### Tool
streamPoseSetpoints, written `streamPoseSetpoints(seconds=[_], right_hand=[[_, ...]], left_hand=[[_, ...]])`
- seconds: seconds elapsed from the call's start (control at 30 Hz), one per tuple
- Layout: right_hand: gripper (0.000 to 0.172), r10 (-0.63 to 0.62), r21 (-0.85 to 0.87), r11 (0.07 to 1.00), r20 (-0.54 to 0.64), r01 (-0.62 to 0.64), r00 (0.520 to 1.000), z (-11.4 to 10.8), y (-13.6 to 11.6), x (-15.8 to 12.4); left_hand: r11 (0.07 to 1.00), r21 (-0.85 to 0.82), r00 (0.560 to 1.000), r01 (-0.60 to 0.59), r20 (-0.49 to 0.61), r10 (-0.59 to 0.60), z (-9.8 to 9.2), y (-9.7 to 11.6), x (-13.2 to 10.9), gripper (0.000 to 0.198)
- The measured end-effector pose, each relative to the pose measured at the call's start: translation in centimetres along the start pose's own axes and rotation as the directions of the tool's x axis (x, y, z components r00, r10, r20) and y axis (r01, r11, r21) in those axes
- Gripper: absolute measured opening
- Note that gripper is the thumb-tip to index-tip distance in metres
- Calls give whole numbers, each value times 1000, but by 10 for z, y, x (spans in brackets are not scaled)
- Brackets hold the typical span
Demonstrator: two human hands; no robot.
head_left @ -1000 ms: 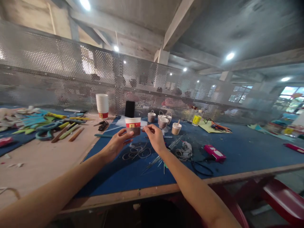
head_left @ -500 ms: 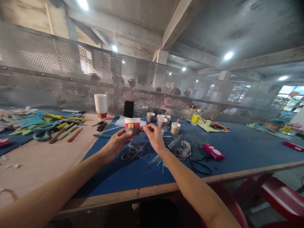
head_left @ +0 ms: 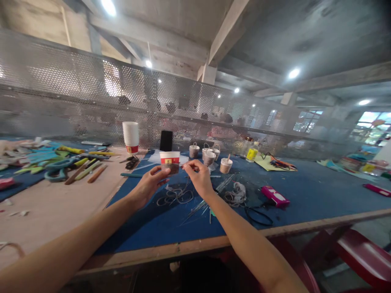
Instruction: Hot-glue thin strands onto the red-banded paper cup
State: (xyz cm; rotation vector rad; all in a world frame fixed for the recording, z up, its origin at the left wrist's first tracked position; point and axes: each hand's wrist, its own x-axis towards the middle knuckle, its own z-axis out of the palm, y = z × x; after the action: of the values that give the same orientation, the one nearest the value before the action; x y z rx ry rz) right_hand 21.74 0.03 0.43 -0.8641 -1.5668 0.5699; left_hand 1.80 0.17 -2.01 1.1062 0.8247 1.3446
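Note:
A white paper cup with a red and yellow band (head_left: 170, 158) is held upright over the blue table, its lower part wrapped in brownish-grey cord. My left hand (head_left: 152, 181) grips it from the left, thumb in front. To the right of the cup, my right hand (head_left: 197, 176) pinches the cord near the cup's wall; the fingers hide most of the strand. Beneath the hands, a loose coil of grey cord (head_left: 175, 196) lies on the table. Several cord-wrapped small cups with handles (head_left: 209, 158) stand behind my right hand.
A stack of paper cups (head_left: 130, 136) stands at back left, near blue scissors (head_left: 56, 170) and wooden-handled tools. Thin clear sticks (head_left: 203, 203), a cord bundle (head_left: 236, 194) and a magenta glue gun (head_left: 275, 196) lie right. A yellow-labelled bottle (head_left: 252, 151) stands behind. Perforated metal panels (head_left: 171, 93) close off the back.
Both hands and the cup stay almost in place. The right fingers have shifted very slightly at the cup's side, and the view has moved a touch.

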Motion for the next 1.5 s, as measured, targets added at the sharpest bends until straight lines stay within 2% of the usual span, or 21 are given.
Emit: streamPoseSetpoints(seconds=[0.13,0.23,0.4,0.67,0.87,1.07,1.5], right_hand=[[22,-103,17,995,-9,103,995,1,-1,-1],[22,-116,7,993,-18,117,993,0,-2,-2],[24,-99,-2,995,-31,99,995,1,-1,-1],[25,27,16,1000,-46,-26,999,0,3,2],[25,51,33,998,-50,-49,997,0,3,3],[25,39,-2,999,-55,-40,998,-1,4,3],[24,44,-8,999,-38,-44,998,-2,3,4]], left_hand=[[1000,-12,1000,-3,3,3,0,1,-1,42],[1000,-15,1000,0,0,0,1,2,-2,43],[1000,-13,1000,-10,-11,10,0,1,-2,42],[999,-48,1000,-4,9,5,0,-3,2,39],[999,-54,998,7,70,-3,-1,-4,2,41],[999,-48,996,19,82,-15,0,-3,1,44],[997,-61,987,39,160,-29,0,-3,-1,35]])
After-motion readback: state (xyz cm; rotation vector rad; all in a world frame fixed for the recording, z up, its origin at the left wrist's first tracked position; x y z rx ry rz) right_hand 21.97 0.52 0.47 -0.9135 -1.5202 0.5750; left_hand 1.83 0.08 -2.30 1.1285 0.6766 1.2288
